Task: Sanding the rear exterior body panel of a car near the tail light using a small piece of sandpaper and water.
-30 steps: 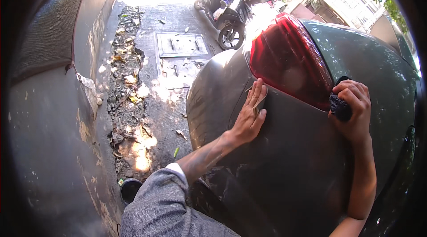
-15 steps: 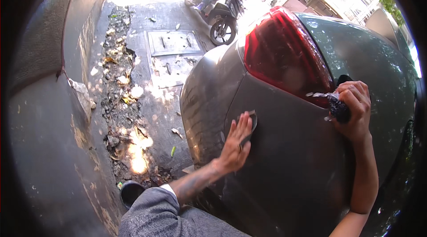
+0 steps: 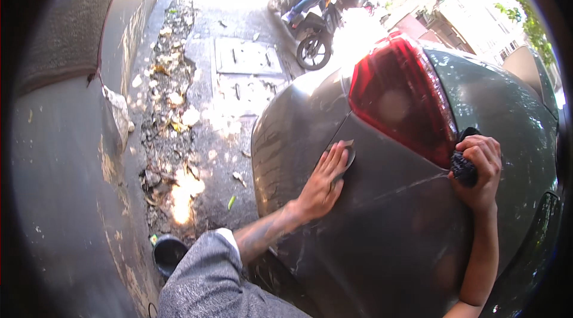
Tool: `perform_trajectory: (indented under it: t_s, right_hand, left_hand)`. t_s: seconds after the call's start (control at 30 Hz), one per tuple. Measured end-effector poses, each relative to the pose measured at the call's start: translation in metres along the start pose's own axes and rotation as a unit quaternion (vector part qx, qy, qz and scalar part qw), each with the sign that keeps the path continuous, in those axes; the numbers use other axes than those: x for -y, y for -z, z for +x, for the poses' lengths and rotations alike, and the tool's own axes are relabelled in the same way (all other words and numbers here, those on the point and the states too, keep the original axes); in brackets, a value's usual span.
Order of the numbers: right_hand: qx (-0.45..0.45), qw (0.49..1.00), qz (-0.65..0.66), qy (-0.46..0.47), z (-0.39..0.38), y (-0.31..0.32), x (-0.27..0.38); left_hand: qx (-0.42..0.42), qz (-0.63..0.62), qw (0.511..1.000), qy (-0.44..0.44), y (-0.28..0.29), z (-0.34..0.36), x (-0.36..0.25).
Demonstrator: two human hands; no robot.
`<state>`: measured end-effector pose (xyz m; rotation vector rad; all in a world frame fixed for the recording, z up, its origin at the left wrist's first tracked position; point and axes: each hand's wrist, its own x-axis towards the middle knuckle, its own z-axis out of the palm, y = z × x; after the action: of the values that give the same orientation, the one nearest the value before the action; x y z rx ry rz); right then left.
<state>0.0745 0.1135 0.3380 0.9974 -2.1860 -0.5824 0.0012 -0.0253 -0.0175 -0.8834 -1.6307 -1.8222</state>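
One grey wall point(image 3: 62, 181) with flaking paint stands at left, a strip of dry leaves and debris point(image 3: 172, 94) along its foot. Two rectangular covers point(image 3: 248, 57) lie in the pavement point(image 3: 203, 31); near them is one dark motorcycle point(image 3: 311, 23), with a person point(image 3: 307, 0) in blue trousers. Upper right: green foliage point(image 3: 510, 12), one pale, sunlit building point(image 3: 471, 17).

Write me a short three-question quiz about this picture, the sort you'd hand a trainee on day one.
1. True or false: the left hand is laid flat over a thin, flat piece against the grey car body.
2. Multiple choice: what is the right hand gripping?
A) a hammer
B) a black, rough-textured item
C) a white cup
3. Fill in the blank: the colour of the tail light is ____.

Key:
1. True.
2. B.
3. Red.
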Motion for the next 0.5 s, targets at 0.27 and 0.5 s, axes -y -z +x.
perform_trajectory:
  t_s: [0.27, 0.5]
  right_hand:
    - [-0.006, 1.0, -0.01, 0.0, -0.009, -0.002, 0.006]
    - [-0.007, 1.0, 0.011, -0.01, -0.005, 0.001, 0.004]
  left_hand:
    - [-0.017, 0.029, 0.999, 0.002, -0.011, 0.012, -0.011]
    - [0.017, 0.029, 0.999, -0.004, 0.005, 0.009, 0.007]
